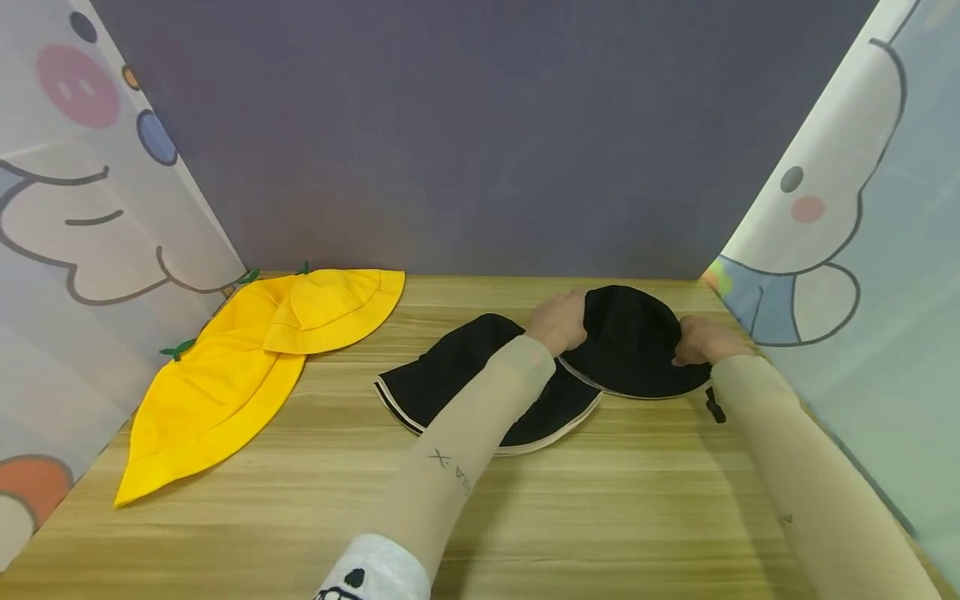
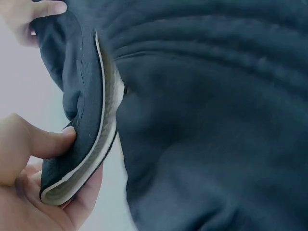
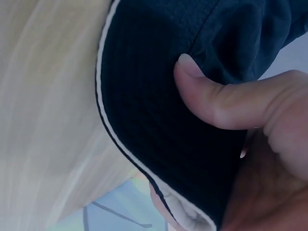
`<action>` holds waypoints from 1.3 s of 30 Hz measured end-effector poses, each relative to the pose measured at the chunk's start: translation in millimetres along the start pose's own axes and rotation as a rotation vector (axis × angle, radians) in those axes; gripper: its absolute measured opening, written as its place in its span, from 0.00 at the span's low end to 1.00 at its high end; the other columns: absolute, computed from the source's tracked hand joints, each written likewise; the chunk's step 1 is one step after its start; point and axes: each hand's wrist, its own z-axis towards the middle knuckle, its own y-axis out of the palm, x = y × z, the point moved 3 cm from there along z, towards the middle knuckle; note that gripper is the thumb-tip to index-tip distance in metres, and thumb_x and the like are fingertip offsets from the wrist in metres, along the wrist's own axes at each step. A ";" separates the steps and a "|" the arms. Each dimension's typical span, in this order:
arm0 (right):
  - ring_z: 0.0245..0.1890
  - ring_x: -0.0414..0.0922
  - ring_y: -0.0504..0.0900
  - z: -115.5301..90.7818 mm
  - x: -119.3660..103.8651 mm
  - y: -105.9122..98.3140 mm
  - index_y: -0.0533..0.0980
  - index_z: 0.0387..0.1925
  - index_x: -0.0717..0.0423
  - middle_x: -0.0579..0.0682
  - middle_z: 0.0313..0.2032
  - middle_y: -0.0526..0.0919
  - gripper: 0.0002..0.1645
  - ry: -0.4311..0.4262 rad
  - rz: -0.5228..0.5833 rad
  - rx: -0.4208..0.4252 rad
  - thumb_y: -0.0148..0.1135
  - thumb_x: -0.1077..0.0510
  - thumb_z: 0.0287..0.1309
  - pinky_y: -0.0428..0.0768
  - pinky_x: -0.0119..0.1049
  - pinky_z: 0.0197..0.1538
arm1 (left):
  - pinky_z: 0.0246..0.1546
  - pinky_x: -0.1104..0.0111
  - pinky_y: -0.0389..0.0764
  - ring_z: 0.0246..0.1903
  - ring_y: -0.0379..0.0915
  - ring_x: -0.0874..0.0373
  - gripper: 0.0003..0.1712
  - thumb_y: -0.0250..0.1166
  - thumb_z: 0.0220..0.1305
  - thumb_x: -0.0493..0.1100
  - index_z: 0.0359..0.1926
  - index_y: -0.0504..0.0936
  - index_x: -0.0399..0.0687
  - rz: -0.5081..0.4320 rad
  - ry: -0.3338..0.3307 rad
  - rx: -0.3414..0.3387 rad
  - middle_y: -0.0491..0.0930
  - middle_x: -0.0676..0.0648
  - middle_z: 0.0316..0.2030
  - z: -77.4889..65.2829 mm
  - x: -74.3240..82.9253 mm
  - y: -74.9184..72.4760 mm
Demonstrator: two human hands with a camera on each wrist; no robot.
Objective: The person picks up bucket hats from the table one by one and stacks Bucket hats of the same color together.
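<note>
Both hands hold a black bucket hat (image 1: 630, 346) with pale edge trim, one at each side of its brim. My left hand (image 1: 558, 323) is on the hat's left side; in the left wrist view its thumb (image 2: 60, 140) presses the folded brim from above, fingers beneath. On the other side, my right hand (image 1: 705, 340) grips the brim, its thumb (image 3: 204, 98) lying on top in the right wrist view. A second black hat (image 1: 450, 367) with white trim lies on the table, overlapped by the held hat and partly hidden behind my left forearm.
Three yellow hats (image 1: 217, 392) with green stem tips overlap along the table's left side. A grey panel (image 1: 480, 150) closes off the back of the wooden table (image 1: 315, 517). Cartoon-printed walls (image 1: 870, 400) stand at both sides. A short dark strap (image 1: 715, 406) hangs beside my right wrist.
</note>
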 end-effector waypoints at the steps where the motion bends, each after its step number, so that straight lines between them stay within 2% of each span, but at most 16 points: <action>1: 0.53 0.75 0.75 -0.8 0.0 -2.4 0.67 0.56 0.80 0.80 0.54 0.73 0.33 -0.006 -0.007 0.008 0.68 0.58 0.61 0.76 0.66 0.52 | 0.32 0.68 0.78 0.45 0.80 0.58 0.36 0.62 0.72 0.41 0.77 0.62 0.54 0.014 0.004 0.001 0.77 0.51 0.63 -0.8 1.1 -3.5; 3: 0.53 0.75 0.74 -2.4 -0.1 -7.5 0.67 0.57 0.80 0.80 0.54 0.72 0.35 -0.021 -0.015 0.027 0.69 0.57 0.61 0.76 0.66 0.52 | 0.34 0.68 0.78 0.47 0.79 0.60 0.34 0.62 0.73 0.43 0.76 0.65 0.56 0.037 0.006 0.000 0.76 0.53 0.63 -2.9 1.7 -11.1; 5: 0.53 0.76 0.73 -4.0 -0.9 -12.6 0.65 0.58 0.81 0.81 0.55 0.71 0.38 -0.038 -0.014 0.053 0.70 0.56 0.60 0.75 0.66 0.53 | 0.34 0.66 0.78 0.45 0.79 0.59 0.33 0.61 0.72 0.44 0.76 0.65 0.55 0.042 0.009 -0.007 0.78 0.53 0.60 -5.9 -0.1 -18.2; 8: 0.58 0.78 0.69 -6.6 -4.2 -18.2 0.59 0.63 0.84 0.83 0.58 0.67 0.45 -0.073 0.013 0.065 0.69 0.55 0.61 0.71 0.68 0.58 | 0.33 0.65 0.76 0.41 0.78 0.57 0.34 0.60 0.71 0.44 0.76 0.64 0.51 0.013 0.017 -0.023 0.80 0.50 0.57 -11.6 -7.2 -27.0; 10: 0.59 0.78 0.67 -7.4 -6.9 -19.8 0.57 0.65 0.85 0.84 0.60 0.66 0.47 -0.098 0.037 0.064 0.69 0.55 0.62 0.70 0.68 0.60 | 0.33 0.65 0.75 0.40 0.78 0.56 0.36 0.58 0.71 0.43 0.77 0.61 0.47 -0.021 0.024 -0.035 0.79 0.48 0.59 -15.7 -14.7 -30.9; 17: 0.59 0.75 0.70 -7.5 -18.6 -20.8 0.61 0.66 0.81 0.78 0.59 0.71 0.44 -0.208 0.172 0.054 0.68 0.52 0.64 0.71 0.66 0.59 | 0.36 0.62 0.74 0.42 0.76 0.53 0.40 0.55 0.69 0.39 0.79 0.54 0.42 -0.148 0.016 -0.054 0.70 0.42 0.69 -29.3 -45.1 -45.7; 23: 0.61 0.73 0.70 -10.7 -30.6 -25.3 0.60 0.68 0.79 0.76 0.61 0.71 0.44 -0.252 0.304 0.000 0.67 0.51 0.67 0.69 0.65 0.62 | 0.33 0.62 0.71 0.34 0.75 0.51 0.38 0.54 0.69 0.37 0.78 0.55 0.40 -0.211 0.043 -0.062 0.76 0.38 0.61 -37.8 -65.8 -56.7; 25: 0.62 0.73 0.69 -12.3 -35.3 -28.5 0.59 0.69 0.79 0.76 0.62 0.70 0.45 -0.264 0.318 0.002 0.67 0.51 0.67 0.69 0.66 0.63 | 0.37 0.61 0.73 0.39 0.77 0.49 0.38 0.53 0.69 0.37 0.78 0.55 0.40 -0.225 0.045 -0.060 0.75 0.37 0.62 -39.7 -72.0 -60.0; 27: 0.63 0.73 0.68 -14.0 -39.1 -30.7 0.57 0.70 0.79 0.76 0.63 0.69 0.47 -0.272 0.324 0.006 0.67 0.51 0.66 0.68 0.66 0.63 | 0.44 0.59 0.75 0.48 0.77 0.48 0.37 0.52 0.69 0.37 0.77 0.56 0.41 -0.242 0.050 -0.055 0.71 0.38 0.67 -42.1 -77.9 -62.7; 31: 0.66 0.73 0.64 -18.5 -47.5 -32.3 0.52 0.73 0.79 0.76 0.67 0.64 0.53 -0.273 0.330 0.003 0.68 0.49 0.65 0.66 0.66 0.65 | 0.59 0.56 0.74 0.64 0.70 0.44 0.37 0.52 0.69 0.38 0.77 0.56 0.41 -0.261 0.055 -0.060 0.64 0.39 0.72 -46.9 -90.0 -67.4; 36: 0.69 0.72 0.61 -23.0 -59.6 -31.9 0.47 0.75 0.76 0.74 0.70 0.60 0.58 -0.279 0.356 -0.033 0.69 0.46 0.64 0.64 0.67 0.66 | 0.64 0.54 0.71 0.67 0.67 0.44 0.37 0.54 0.69 0.40 0.77 0.57 0.38 -0.245 0.069 -0.055 0.63 0.38 0.73 -57.3 -103.5 -74.8; 39: 0.68 0.70 0.64 -24.2 -66.9 -30.3 0.53 0.74 0.73 0.72 0.68 0.65 0.54 -0.286 0.374 -0.050 0.70 0.47 0.63 0.65 0.66 0.66 | 0.65 0.54 0.70 0.65 0.67 0.44 0.36 0.55 0.69 0.40 0.75 0.58 0.36 -0.244 0.075 -0.055 0.65 0.38 0.71 -65.0 -110.2 -78.4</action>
